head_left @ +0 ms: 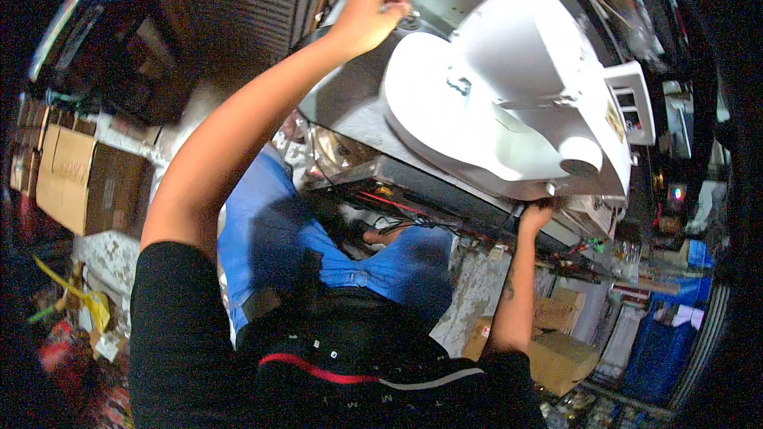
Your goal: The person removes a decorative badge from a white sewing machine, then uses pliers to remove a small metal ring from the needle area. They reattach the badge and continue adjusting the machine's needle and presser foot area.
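A white moulded housing (509,103) is seen at one o'clock, above a grey metal panel (350,103). Blue trousers (262,230) are shown at centre. A black shirt with one red and one white stripe (342,365) is seen at six o'clock. Brown cardboard boxes (75,179) are shown at nine o'clock.

Light falls hard from above onto the white housing (509,95); it glares near blown-out, detail washed flat. My left hand (369,12) catches the same light, edges soft with slight blur. My right hand (536,214) sits in the housing's shadow, dim. Underside of the machine is murky (wires barely readable). Corners go black from the fisheye; straight edges bow toward the rim. The boxes (71,179) at left are dull and smeared. Colours run oversaturated, the blues (262,222) especially. Grain in the dark areas.
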{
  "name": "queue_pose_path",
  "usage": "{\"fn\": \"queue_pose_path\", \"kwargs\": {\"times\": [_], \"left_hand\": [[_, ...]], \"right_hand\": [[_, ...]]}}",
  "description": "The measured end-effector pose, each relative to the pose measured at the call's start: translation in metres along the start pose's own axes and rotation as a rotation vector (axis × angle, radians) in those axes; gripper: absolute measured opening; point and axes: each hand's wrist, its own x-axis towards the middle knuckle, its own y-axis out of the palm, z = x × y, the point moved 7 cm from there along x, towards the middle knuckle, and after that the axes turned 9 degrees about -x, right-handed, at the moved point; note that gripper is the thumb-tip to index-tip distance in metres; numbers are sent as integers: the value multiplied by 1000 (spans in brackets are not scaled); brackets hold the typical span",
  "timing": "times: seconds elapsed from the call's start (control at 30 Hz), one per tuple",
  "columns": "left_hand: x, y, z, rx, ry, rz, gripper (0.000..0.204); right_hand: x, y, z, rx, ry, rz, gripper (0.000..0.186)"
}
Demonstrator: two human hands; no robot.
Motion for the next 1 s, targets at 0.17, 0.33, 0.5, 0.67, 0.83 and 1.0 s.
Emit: {"fn": "queue_pose_path", "kwargs": {"times": [0.17, 0.33, 0.5, 0.67, 0.83, 1.0], "left_hand": [[-46, -6, -94, -143, 103, -201, 32], [-79, 11, -170, 48, 107, -150, 52], [-43, 19, -229, 313, 478, -64, 47], [14, 49, -253, 379, 499, 97, 44], [60, 76, -259, 635, 395, 252, 24], [93, 100, -245, 688, 246, 456, 22]], "right_hand": [[5, 19, -9, 115, 142, -1, 45], [-9, -27, 38, 302, 237, -321, 36], [-10, -96, 94, 293, -87, -425, 28], [-11, -49, 46, -152, 159, 54, 54], [-24, -9, 27, -165, 37, 106, 51], [-40, 10, 17, -295, 99, 167, 51]]}}
